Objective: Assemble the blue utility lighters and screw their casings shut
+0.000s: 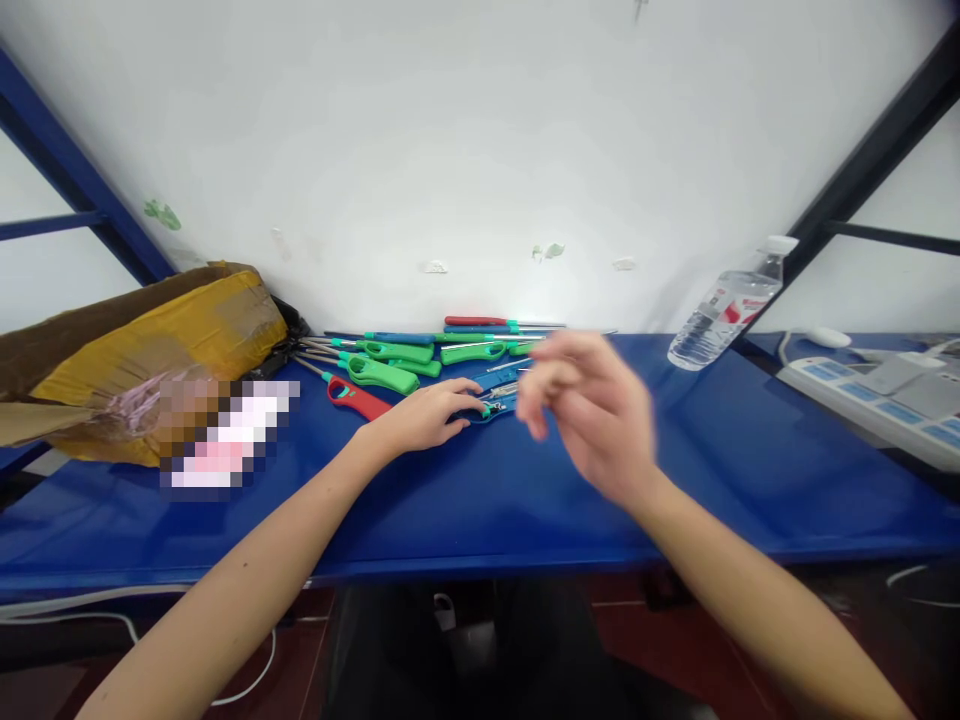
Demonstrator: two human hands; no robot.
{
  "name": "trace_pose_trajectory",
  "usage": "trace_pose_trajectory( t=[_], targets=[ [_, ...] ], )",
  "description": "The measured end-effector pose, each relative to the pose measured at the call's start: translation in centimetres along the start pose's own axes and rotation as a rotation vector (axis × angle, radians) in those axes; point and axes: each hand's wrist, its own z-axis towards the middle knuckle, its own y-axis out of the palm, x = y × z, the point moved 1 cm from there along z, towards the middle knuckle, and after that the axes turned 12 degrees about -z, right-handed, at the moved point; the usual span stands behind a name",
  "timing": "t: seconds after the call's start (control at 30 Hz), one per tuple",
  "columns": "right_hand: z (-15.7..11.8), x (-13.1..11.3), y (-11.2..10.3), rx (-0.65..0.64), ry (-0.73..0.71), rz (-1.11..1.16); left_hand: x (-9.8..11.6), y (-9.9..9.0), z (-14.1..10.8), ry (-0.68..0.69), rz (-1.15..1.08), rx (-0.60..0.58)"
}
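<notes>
Blue lighter [501,377], head view: smooth plastic and slender metal parts lie on the glossy desk [465,500], the bent fingers of the left hand [429,415] resting on its near end, probably to steady it, though a firm grip cannot be confirmed. The blurred right hand [604,425] hovers right of the lighter, loosely curled, contents indiscernible. Green lighters [397,378] with looped trigger guards lie to its left, perhaps for easy reach.
</notes>
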Motion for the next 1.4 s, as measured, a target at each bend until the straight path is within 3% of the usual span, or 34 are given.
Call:
trace_pose_trajectory(
  t=[0.1,0.17,0.27,0.47,0.8,1.17,1.4],
  targets=[
    [1.6,5.2,-1.4,-0.018,-0.02,-0.354,-0.2,-0.4,-0.2,-0.028,0.033,-0.023],
    [1.8,8.5,-2.4,-0.091,-0.119,-0.679,-0.4,-0.8,-0.3,-0.05,0.057,-0.01],
    [0.8,11.0,-3.0,-0.248,-0.219,-0.87,-0.6,-1.1,-0.4,-0.078,0.066,-0.013],
    [-0.7,9.7,-2.0,-0.39,-0.175,-0.908,-0.5,-1.0,-0.3,-0.134,0.078,-0.035],
    [-0.8,9.8,-2.0,-0.413,-0.078,-0.935,-0.2,0.4,0.1,-0.078,0.097,-0.032],
    [-0.3,9.1,-3.3,-0.493,-0.088,-0.896,-0.8,-1.8,-0.3,-0.098,0.054,-0.086],
    [-0.7,9.2,-3.4,-0.505,-0.085,-0.917,-0.3,-0.5,0.1,-0.115,0.15,-0.01]
  ],
)
